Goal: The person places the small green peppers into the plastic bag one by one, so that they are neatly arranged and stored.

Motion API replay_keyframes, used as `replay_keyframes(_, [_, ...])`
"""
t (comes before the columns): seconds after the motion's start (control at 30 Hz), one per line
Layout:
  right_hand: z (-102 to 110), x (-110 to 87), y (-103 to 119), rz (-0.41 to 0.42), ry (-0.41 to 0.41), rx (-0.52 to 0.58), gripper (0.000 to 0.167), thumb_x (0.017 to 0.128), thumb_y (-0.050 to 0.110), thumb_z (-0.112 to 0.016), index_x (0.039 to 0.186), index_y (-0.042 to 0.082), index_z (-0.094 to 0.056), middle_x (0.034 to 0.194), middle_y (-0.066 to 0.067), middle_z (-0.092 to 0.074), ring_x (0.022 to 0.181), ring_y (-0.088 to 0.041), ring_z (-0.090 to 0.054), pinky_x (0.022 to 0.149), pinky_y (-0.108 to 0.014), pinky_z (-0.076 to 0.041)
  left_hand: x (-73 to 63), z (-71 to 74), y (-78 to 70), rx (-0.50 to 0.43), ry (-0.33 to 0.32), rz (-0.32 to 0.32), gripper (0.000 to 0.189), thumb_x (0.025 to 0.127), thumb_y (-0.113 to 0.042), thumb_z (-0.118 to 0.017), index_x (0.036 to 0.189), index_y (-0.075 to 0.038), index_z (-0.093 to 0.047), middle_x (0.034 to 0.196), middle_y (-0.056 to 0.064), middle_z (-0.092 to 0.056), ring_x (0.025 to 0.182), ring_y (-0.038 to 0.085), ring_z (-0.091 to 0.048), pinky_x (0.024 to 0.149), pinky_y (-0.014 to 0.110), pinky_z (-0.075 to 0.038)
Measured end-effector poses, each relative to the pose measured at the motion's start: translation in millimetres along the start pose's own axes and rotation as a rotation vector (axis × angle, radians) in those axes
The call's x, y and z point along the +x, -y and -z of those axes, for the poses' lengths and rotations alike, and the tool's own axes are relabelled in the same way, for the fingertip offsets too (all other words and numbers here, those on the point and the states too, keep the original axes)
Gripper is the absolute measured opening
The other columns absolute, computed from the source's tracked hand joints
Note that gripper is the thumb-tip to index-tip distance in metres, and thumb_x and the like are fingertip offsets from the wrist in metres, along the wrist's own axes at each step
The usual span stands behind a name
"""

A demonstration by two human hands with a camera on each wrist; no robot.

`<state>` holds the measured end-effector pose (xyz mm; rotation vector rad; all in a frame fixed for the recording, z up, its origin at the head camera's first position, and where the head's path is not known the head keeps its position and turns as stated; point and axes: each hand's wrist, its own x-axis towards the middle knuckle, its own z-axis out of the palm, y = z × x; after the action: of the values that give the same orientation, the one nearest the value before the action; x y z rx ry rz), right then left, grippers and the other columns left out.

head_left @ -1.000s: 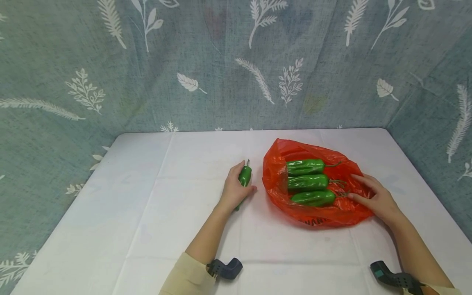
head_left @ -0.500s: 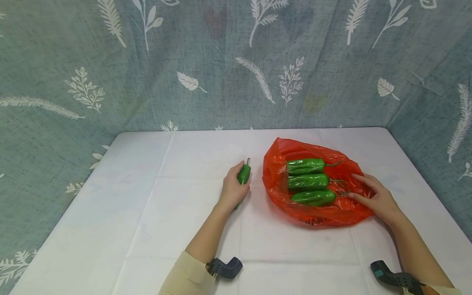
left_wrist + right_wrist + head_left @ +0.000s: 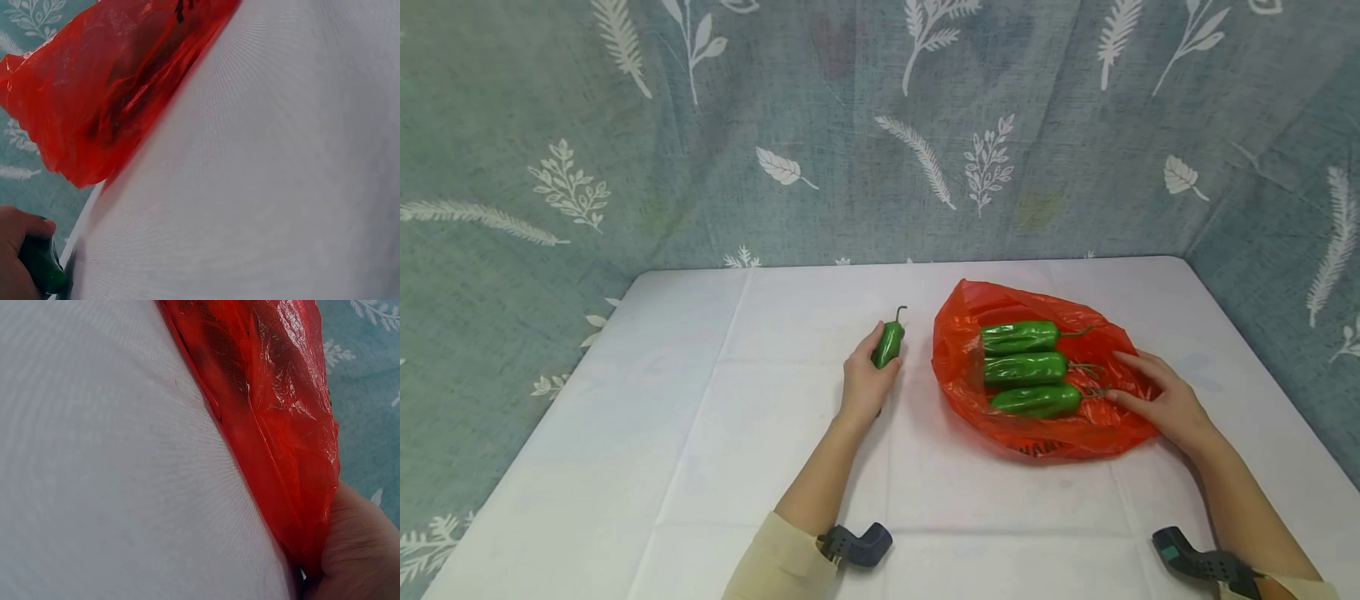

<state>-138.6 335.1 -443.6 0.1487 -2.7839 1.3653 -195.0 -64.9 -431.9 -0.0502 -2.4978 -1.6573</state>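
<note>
In the head view my left hand (image 3: pixel 867 379) grips a glossy green pepper (image 3: pixel 889 344), its thin stem pointing up and away. The left wrist view shows the thumb against this pepper (image 3: pixel 42 265). To its right lies a red plastic bag (image 3: pixel 958 367), its mouth wide. Inside are three long green peppers (image 3: pixel 1025 368), side by side with stems toward the right. My right hand (image 3: pixel 1176 412) rests at the bag's right rim, thumb and index finger spread over its inner side. The right wrist view has the bag (image 3: pixel 284 444) covering most of that hand's fingers.
A white cloth (image 3: pixel 760 467) covers the table, with fold creases across it. Behind and beside the table hangs a blue-green curtain (image 3: pixel 835 200) with white leaf prints. Dark wrist-worn devices (image 3: pixel 856 546) sit on both forearms.
My left hand has shifted slightly up and left with the pepper, and more of its top and stem shows above the fingers. The right hand and the bag have stayed put.
</note>
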Motion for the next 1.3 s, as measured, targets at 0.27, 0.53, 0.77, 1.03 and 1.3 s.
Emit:
replay_keyframes(0.27, [0,-0.7,3,-0.005,0.0,0.004,0.067,0.087,0.023,-0.068,0.142,0.001,-0.037,0.147,-0.031,-0.023,0.133,-0.053,-0.018,0.097,-0.073,-0.022,5.0,1.2,-7.8,-0.015,-0.013,-0.026,0.061,0.086,-0.006,-0.066,0.142,-0.01,-0.044,0.143,0.01,-0.046,0.125,0.028,-0.048,0.101,0.043,-0.043])
replay_keyframes(0.53, [0,-1.1,2,-0.01,-0.001,0.005,0.067,0.087,0.023,-0.068,0.142,0.001,-0.037,0.147,-0.031,-0.023,0.133,-0.053,-0.018,0.097,-0.073,-0.022,6.8,5.6,-25.9,-0.038,-0.01,-0.05,0.06,0.086,-0.006,-0.065,0.142,-0.011,-0.044,0.143,0.01,-0.047,0.12,0.029,-0.051,0.096,0.043,-0.047])
replay_keyframes(0.77, [1,-0.2,3,-0.014,-0.002,0.006,0.068,0.087,0.024,-0.068,0.142,0.001,-0.037,0.147,-0.031,-0.023,0.133,-0.054,-0.017,0.098,-0.073,-0.021,10.0,7.5,-48.9,-0.051,-0.005,-0.107,0.06,0.086,-0.007,-0.065,0.142,-0.014,-0.045,0.141,0.009,-0.049,0.114,0.028,-0.053,0.092,0.042,-0.05])
replay_keyframes(1.03, [1,1.4,4,-0.017,0.003,-0.002,0.068,0.087,0.025,-0.068,0.142,0.002,-0.037,0.147,-0.03,-0.023,0.133,-0.053,-0.017,0.098,-0.073,-0.021,8.1,8.0,-77.5,-0.083,0.033,-0.15,0.061,0.087,-0.009,-0.066,0.143,-0.017,-0.044,0.141,0.006,-0.049,0.112,0.026,-0.053,0.091,0.041,-0.05])
replay_keyframes(1.3, [1,1.2,4,-0.014,0.003,-0.012,0.068,0.087,0.025,-0.068,0.142,0.002,-0.037,0.147,-0.03,-0.024,0.133,-0.053,-0.018,0.098,-0.073,-0.021,2.5,4.5,-104.5,-0.141,0.087,-0.221,0.058,0.088,-0.01,-0.066,0.141,-0.018,-0.046,0.136,0.006,-0.053,0.106,0.024,-0.057,0.087,0.036,-0.053])
